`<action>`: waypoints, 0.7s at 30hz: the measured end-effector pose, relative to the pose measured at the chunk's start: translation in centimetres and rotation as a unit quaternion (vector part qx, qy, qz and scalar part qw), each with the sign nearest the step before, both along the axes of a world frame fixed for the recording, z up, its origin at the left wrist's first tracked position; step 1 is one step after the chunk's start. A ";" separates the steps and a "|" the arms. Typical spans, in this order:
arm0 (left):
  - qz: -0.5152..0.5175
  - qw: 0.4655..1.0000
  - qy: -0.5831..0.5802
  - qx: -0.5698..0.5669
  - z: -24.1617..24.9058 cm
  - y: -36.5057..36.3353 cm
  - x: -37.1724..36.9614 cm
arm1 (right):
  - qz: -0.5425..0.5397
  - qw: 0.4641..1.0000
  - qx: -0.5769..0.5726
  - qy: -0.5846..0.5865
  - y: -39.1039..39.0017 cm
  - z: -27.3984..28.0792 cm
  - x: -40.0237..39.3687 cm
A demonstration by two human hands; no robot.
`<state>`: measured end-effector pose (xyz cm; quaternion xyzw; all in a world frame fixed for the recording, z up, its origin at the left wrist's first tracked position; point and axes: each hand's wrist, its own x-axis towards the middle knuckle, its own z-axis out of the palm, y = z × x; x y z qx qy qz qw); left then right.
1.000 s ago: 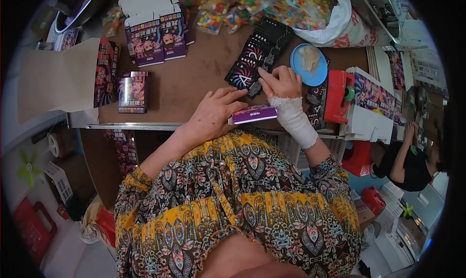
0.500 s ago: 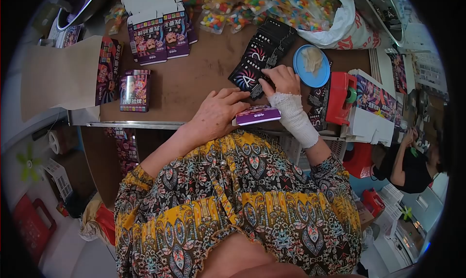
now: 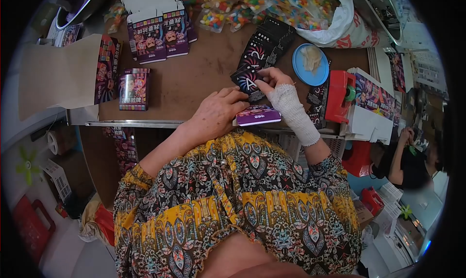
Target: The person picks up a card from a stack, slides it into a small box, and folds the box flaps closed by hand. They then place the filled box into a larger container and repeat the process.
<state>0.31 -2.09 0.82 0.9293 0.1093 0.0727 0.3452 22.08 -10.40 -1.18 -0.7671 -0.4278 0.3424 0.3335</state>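
My left hand rests at the table's front edge, fingers bent around the left end of a small purple box. That box lies close against my shirt, its printed side up. My right hand, with a white knitted cuff at the wrist, pinches the edge of a black card marked "A" between thumb and fingers. Beyond it, a fanned row of similar black cards stretches away, one marked "2". The tips of my left fingers are near the "A" card's lower edge.
A blue lid with a pale lump and a red tape dispenser stand right. Candy bags line the back. Flat purple boxes, an upright box and an open carton are left. Another person is far right.
My right hand has drawn in slightly and closed on the "A" card, which has shifted right and turned a little. My left hand and the purple box have barely moved.
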 end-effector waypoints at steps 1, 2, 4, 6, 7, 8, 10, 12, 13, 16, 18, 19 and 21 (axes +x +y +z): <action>0.000 1.000 -0.001 0.000 0.0 0.1 -0.1 | 0.000 1.000 0.000 -0.001 -0.1 0.2 0.1; -0.011 1.000 -0.010 -0.001 0.0 0.3 -0.2 | 0.042 0.999 0.008 0.006 -0.4 0.6 0.1; -0.021 1.000 -0.019 0.000 0.5 0.8 -0.9 | 0.099 0.994 0.023 -0.038 -0.7 3.0 0.1; 0.021 0.975 0.007 -0.220 2.3 1.3 -2.3 | 0.088 0.975 0.124 -0.163 -1.4 4.4 0.6; 0.063 0.959 -0.009 -0.276 2.6 1.2 -3.1 | 0.105 0.945 0.145 -0.274 -1.6 4.1 0.8; 0.067 0.961 -0.015 -0.268 2.7 1.2 -3.9 | 0.120 0.938 0.123 -0.300 -1.9 3.1 0.4; 0.176 0.893 0.020 -0.413 2.5 1.1 -5.1 | 0.141 0.919 0.111 -0.351 -1.5 2.1 0.2; 0.213 0.854 -0.038 -0.474 1.9 0.7 -6.0 | 0.115 0.965 0.078 -0.222 0.7 2.4 0.6; 0.247 0.826 -0.047 -0.504 1.7 0.8 -6.5 | 0.081 0.992 0.038 -0.084 2.2 3.0 0.5; 0.295 0.781 -0.092 -0.543 2.5 0.9 -7.3 | 0.075 0.989 0.085 -0.092 8.6 3.3 0.1; 0.327 0.727 -0.143 -0.587 1.9 0.9 -8.2 | 0.075 0.987 0.117 -0.083 13.5 2.4 -0.1; 0.329 0.727 -0.148 -0.585 1.9 0.9 -8.5 | 0.088 0.978 0.112 -0.155 15.8 2.0 -0.6; 0.334 0.729 -0.148 -0.579 1.8 0.9 -9.2 | 0.107 0.962 0.108 -0.227 18.4 0.9 -1.0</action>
